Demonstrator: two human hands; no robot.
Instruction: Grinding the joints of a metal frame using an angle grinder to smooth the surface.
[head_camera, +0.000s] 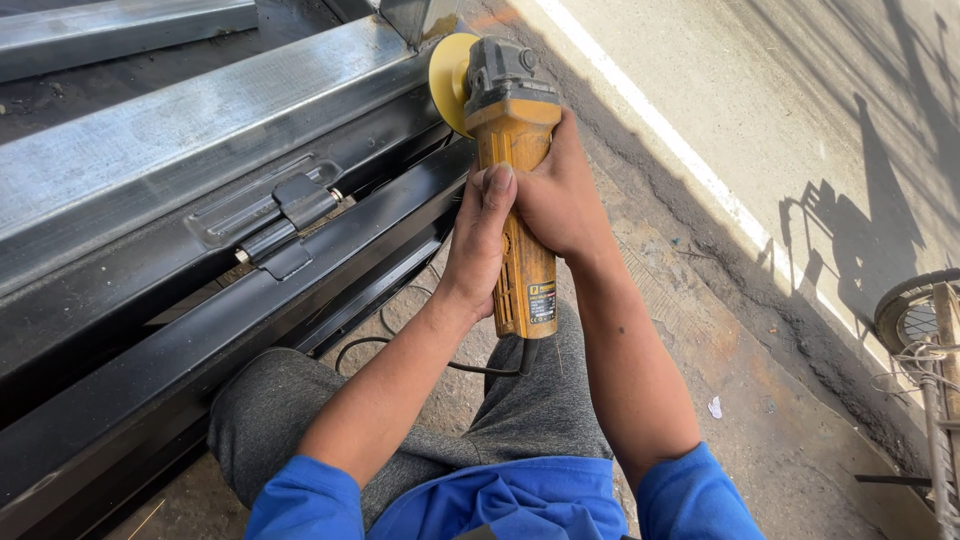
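Currently, head view, looking down: both hands are wrapped around a yellow angle grinder (515, 190) at centre frame. Left hand (478, 240) closed around the grinder body from the left side, fingers curled over the top, thumb side toward the camera. Right hand (560, 195) closed around the same body from the right, sitting slightly higher in the frame than the left; the two hands touch each other over the housing. Grinder points away from the person, toward the top of the frame; its grey gear head (505, 70) is at upper centre, and a yellow disc (447, 75) stands on edge just left of the head, at or very near the upper end of a bright steel tube (190, 120); contact cannot be confirmed. A black power cord (400, 345) leaves the rear end of the grinder and loops over the ground near the knee. Left half of frame: dark painted metal frame members (150, 370) run diagonally from lower left to upper centre, with a dark hinge (285, 225) fixed between two of them. Lower frame: blue sleeves (690, 495) and grey trousers (540, 400). Right half: rough concrete ground (760, 400), a white painted line (690, 160) running diagonally, and part of a wheel (915, 305) at the right edge.
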